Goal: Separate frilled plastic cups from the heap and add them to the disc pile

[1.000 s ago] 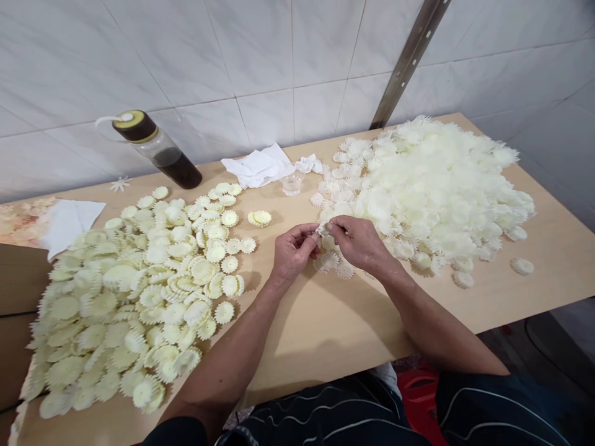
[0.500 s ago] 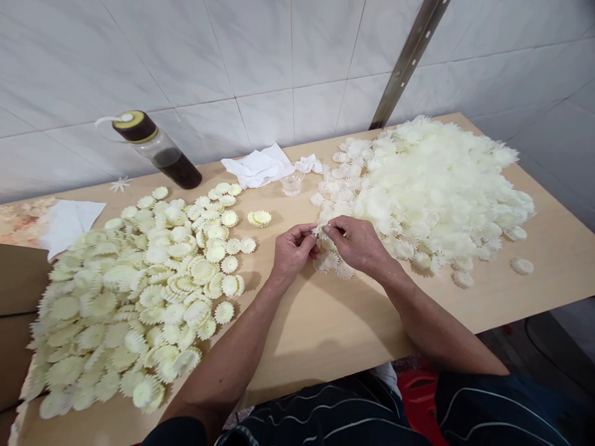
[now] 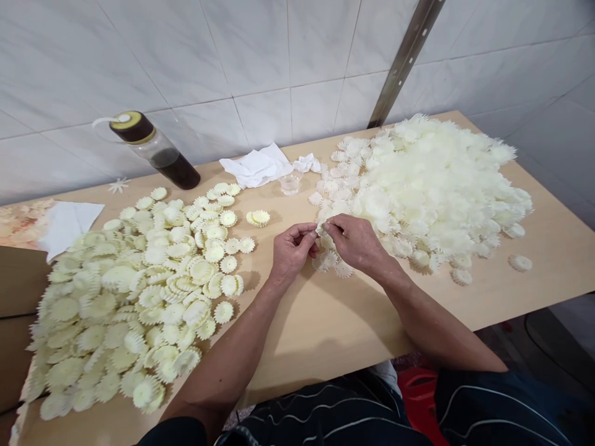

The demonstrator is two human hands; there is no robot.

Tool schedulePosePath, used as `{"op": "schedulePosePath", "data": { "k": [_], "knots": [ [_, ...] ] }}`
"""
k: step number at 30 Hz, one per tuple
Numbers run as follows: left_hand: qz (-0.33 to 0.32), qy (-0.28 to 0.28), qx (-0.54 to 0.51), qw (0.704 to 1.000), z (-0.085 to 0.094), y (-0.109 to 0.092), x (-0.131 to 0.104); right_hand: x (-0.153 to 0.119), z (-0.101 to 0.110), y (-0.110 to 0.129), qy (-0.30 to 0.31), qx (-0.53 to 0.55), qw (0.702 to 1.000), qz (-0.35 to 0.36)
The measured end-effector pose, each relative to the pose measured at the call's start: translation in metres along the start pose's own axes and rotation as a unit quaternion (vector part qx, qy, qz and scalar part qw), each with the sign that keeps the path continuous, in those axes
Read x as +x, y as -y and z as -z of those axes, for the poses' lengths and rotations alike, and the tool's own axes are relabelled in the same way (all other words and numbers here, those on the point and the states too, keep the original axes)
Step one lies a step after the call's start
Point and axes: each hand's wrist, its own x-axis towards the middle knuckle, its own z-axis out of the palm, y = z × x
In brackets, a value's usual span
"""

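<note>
My left hand [image 3: 294, 248] and my right hand [image 3: 351, 238] meet over the middle of the table, both with pinched fingers. Between their fingertips is a small pale toothed disc [image 3: 320, 229], partly hidden by the fingers. Just beyond and to the right of my right hand spreads a large heap of thin, translucent whitish toothed discs [image 3: 432, 179]. On the left lies a broad pile of pale yellow toothed discs [image 3: 139, 297], which look thicker. Two yellow discs [image 3: 258, 218] rest apart from that pile, beyond my left hand.
A bottle of dark liquid [image 3: 170, 164] leans at the back left by the tiled wall. Crumpled white tissue [image 3: 255, 166] and a small clear cup [image 3: 290, 183] are at the back middle. A brown box [image 3: 21, 291] is at the left edge, near a white sheet [image 3: 72, 223].
Both hands remain together with their fingers pinched, and the fingertips have shifted very slightly around the disc. The whole view has moved a little.
</note>
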Motion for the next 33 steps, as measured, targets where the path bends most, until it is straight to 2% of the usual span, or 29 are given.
{"op": "schedulePosePath", "data": {
  "k": [8,12,16,18,20,23,33],
  "knots": [
    [0.031,-0.015,-0.013,0.999,-0.001,0.004,0.002,0.000,-0.006,-0.006,-0.018,-0.027,0.999,0.001],
    [0.100,0.017,-0.080,0.992,0.001,-0.001,0.002,0.000,-0.008,-0.007,-0.043,-0.024,0.999,-0.005],
    [0.153,0.043,-0.155,0.975,0.004,-0.009,0.004,-0.002,-0.005,-0.003,-0.102,0.021,0.994,0.015],
    [0.159,0.040,-0.177,0.970,0.005,-0.011,0.006,-0.004,-0.003,0.000,-0.115,0.044,0.992,0.039],
    [0.163,0.035,-0.193,0.967,0.005,-0.011,0.007,-0.005,-0.003,0.001,-0.102,0.065,0.991,0.053],
    [0.169,0.033,-0.205,0.963,0.006,-0.009,0.008,-0.004,-0.004,0.001,-0.088,0.083,0.991,0.056],
    [0.160,0.040,-0.197,0.966,0.008,-0.008,0.008,-0.003,-0.006,0.000,-0.118,0.099,0.986,0.064]
  ]
}}
